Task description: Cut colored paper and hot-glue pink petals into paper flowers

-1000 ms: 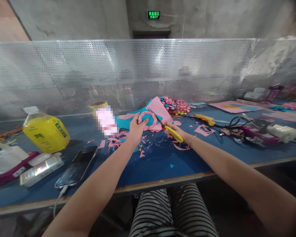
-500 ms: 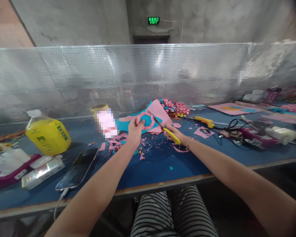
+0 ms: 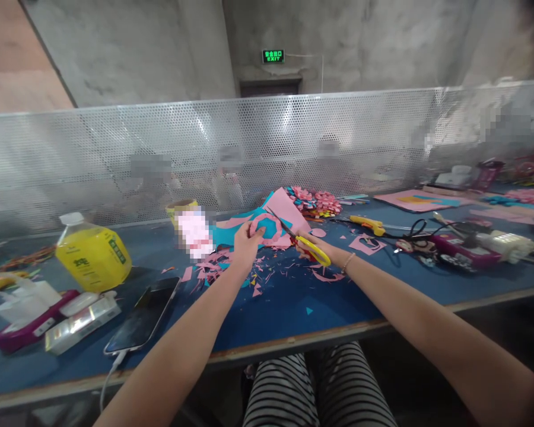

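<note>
My left hand [image 3: 248,240] pinches the left side of a pink paper ring [image 3: 273,219], whose open middle shows blue sheet behind it. My right hand [image 3: 317,246] is closed round a pair of scissors [image 3: 315,250] with yellow and red handles. The dark blades point up and left, close to the ring's right edge; whether they touch it I cannot tell. Behind the ring lie blue paper [image 3: 231,232] and a pink sheet [image 3: 289,209]. Pink and blue scraps [image 3: 220,267] are strewn below my hands.
On the left stand a yellow liquid bottle [image 3: 93,255] and a charging phone [image 3: 145,314]. A propped, blurred-out screen [image 3: 194,231] leans on a yellow roll. Paper flowers [image 3: 323,203] sit behind. To the right lie a yellow-handled tool [image 3: 367,225] and a purple power strip [image 3: 460,252].
The view has tilted up slightly, so everything sits lower. The scissors have turned a little in my right hand, showing more of their handles. My left hand still holds the ring.
</note>
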### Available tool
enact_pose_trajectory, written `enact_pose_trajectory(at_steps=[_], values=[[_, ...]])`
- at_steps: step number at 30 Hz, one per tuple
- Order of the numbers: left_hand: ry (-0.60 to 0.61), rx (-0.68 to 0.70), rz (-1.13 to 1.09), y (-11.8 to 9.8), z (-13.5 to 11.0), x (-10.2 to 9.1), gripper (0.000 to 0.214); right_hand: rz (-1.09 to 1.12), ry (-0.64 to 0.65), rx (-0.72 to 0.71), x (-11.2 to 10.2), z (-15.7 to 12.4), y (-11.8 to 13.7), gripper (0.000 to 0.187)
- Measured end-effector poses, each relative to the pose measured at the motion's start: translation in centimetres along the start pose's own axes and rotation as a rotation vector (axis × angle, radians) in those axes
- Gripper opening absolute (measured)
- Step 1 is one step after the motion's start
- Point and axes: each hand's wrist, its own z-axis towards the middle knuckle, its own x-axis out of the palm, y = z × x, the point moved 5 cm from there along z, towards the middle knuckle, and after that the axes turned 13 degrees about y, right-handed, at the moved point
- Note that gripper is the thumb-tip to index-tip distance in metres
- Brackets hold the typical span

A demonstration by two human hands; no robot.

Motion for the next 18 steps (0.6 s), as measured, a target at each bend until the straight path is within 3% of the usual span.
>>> enact_pose_trajectory(at_steps=[11, 18], values=[[0.0, 0.003, 0.081, 1.0, 0.4, 0.0, 0.02, -0.029, -0.016, 0.002, 0.0, 0.0, 0.1, 0.047], [-0.034, 0.006, -0.029, 1.1, 0.4, 0.1, 0.022, -0.041, -0.034, -0.039, -0.4, 0.4, -0.8, 0.043]])
